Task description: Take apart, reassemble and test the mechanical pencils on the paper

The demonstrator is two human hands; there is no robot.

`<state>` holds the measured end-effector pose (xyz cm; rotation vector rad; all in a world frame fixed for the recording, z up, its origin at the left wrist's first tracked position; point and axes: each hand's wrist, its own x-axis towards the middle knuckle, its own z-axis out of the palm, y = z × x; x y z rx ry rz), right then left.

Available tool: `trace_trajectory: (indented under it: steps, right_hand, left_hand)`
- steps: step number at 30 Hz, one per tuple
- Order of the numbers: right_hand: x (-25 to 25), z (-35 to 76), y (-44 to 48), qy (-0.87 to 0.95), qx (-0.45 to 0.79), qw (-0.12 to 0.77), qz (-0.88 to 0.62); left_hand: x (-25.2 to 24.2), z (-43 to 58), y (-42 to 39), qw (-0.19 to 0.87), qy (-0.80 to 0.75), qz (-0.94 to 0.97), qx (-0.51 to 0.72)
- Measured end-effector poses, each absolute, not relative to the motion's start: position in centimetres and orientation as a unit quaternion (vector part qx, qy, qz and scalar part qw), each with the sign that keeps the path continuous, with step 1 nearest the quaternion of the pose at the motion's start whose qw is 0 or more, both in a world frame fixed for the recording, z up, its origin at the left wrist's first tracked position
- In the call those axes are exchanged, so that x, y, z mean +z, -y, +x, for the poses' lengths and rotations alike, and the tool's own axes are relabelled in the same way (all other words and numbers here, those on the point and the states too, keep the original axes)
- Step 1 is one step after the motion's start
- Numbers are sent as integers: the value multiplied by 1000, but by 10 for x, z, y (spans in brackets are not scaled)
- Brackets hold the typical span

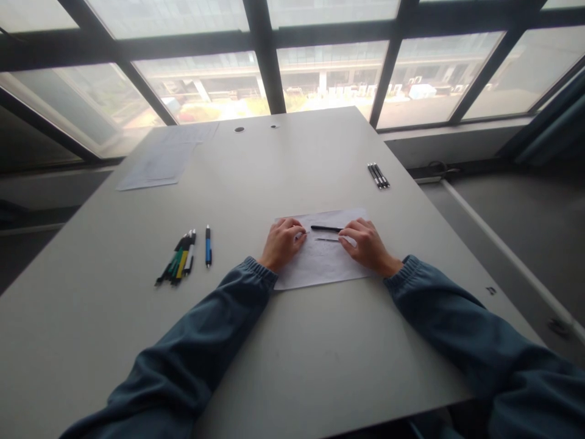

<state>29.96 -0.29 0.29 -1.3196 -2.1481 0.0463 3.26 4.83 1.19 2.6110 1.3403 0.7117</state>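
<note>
A sheet of white paper [326, 268] lies in front of me on the table, with both hands over it. My left hand [282, 242] is at the paper's left side, its fingers closed in a pinch; something tiny may be at the fingertips, too small to name. On the right side, my right hand [367, 245] is closed, its thumb and fingertips at the end of a thin pen refill [326, 239]. A black pen barrel [324, 228] lies just beyond the refill, its right end hidden by my right fingers.
To the left, several pens [179, 259] in black, green, yellow and white lie bunched beside a single blue pen [208, 247]. Several black-and-white pens [378, 175] lie near the right edge of the white table [292, 341]. More papers [159, 161] rest at the far left, before the windows.
</note>
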Motion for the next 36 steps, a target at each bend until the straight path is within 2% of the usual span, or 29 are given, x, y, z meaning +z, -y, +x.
trace_trajectory:
  steps: [8, 17, 22, 36]
  right_hand:
    - [1, 301, 0, 834, 25, 259, -487]
    - [-1, 301, -3, 835, 24, 268, -480]
    - [4, 300, 0, 810, 12, 303, -502]
    - [6, 299, 1, 823, 2, 304, -480]
  left_hand:
    - [12, 33, -49, 75, -413, 874, 245]
    - [14, 35, -43, 51, -371, 878, 297]
    - [16, 35, -40, 47, -365, 870, 329]
    - [16, 36, -39, 44, -354, 877, 321]
